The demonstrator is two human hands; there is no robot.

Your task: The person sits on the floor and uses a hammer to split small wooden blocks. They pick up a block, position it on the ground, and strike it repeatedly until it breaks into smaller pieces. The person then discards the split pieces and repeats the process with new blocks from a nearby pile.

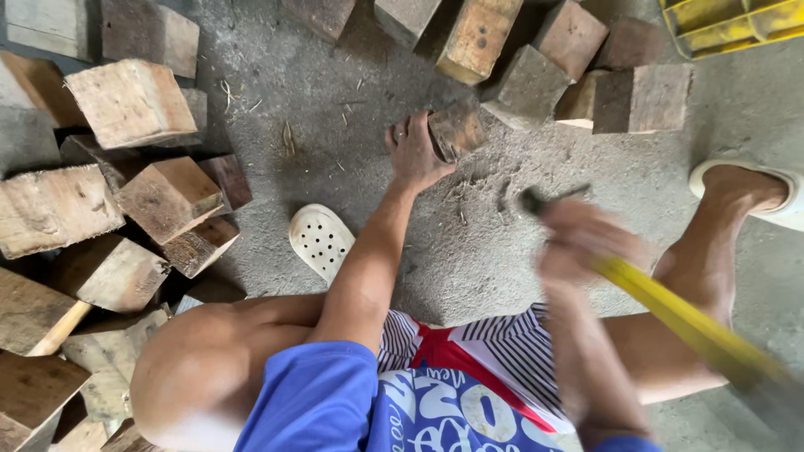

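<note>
Wooden block point(456, 130), dark and weathered, stands on the concrete floor point(335, 100) just ahead of us, and our left hand point(414, 151) is closed on its near edge, fingers wrapped round the side to steady it. Our right hand point(578, 243) is blurred by motion; it is clenched on the yellow handle point(670, 314) of a tool whose dark end point(536, 201) shows near the fist, and we cannot tell the kind of tool from this view. We judge the step in hand to be the positioning of the block for a strike or a pry. The next move calls for the left fingers to stay clear of the point where the tool meets the wood, and for the block to sit flat so that it does not kick sideways. The floor is rough grey concrete with chips and scuff marks. Cut blocks lie heaped to the left point(130, 100) and in a row beyond the held block point(528, 88). A yellow crate point(729, 25) sits at the upper right, and a white perforated sandal point(321, 240) rests beside our knee.
</note>
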